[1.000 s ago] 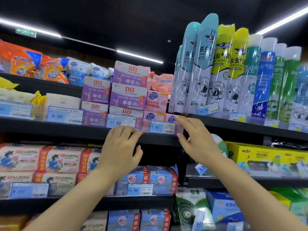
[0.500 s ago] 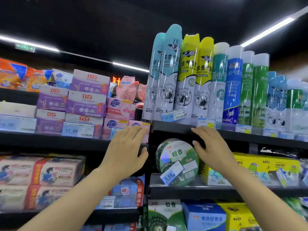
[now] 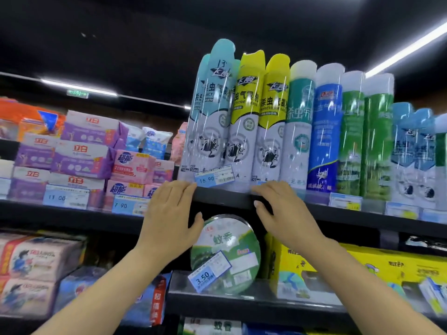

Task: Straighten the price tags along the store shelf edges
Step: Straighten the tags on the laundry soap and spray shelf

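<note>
I am reaching up with both hands to the dark edge of the upper shelf (image 3: 225, 198), where tall insect spray cans (image 3: 244, 122) are standing in a row. My left hand (image 3: 169, 221) is lying flat with fingers straight, fingertips touching the shelf edge just left of the 16.90 price tag (image 3: 214, 176). My right hand (image 3: 281, 211) is also flat and relaxed, fingers resting on the edge just right of that tag. Neither hand is holding anything.

The 16.90 tag is sitting crooked, its right end tilting upward against the cans, so I judge it is not yet straightened. On the shelf below, the 3.50 tag (image 3: 209, 272) is leaning at a clear slant in front of a round green tin (image 3: 229, 247), so that one is waiting too. To the left, the 11.00 tag (image 3: 66, 197) and the 7.90 tag (image 3: 129, 205) are looking roughly level. Tags further right are too blurred to judge.
</note>
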### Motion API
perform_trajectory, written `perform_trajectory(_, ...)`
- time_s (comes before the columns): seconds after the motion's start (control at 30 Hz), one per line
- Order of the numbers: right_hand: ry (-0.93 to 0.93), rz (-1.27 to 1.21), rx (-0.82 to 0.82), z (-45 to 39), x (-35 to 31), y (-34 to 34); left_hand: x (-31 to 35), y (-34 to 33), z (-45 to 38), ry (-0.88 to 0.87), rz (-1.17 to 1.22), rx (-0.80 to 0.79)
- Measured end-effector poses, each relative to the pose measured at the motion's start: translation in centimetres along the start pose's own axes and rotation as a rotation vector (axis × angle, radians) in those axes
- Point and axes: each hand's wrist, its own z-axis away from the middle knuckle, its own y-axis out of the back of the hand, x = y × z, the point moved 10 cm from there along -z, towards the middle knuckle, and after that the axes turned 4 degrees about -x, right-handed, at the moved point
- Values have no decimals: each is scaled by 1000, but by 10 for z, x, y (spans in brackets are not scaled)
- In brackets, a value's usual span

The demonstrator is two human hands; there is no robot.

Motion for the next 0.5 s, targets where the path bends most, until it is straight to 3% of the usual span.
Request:
perform_trajectory(0.2,84,-42,10,-51,-19,7,-2,2,-3,-9,20,-5)
perform_trajectory(0.5,42,-75,-95,-88,-28,-10,-4,4,-4,-14,57,3)
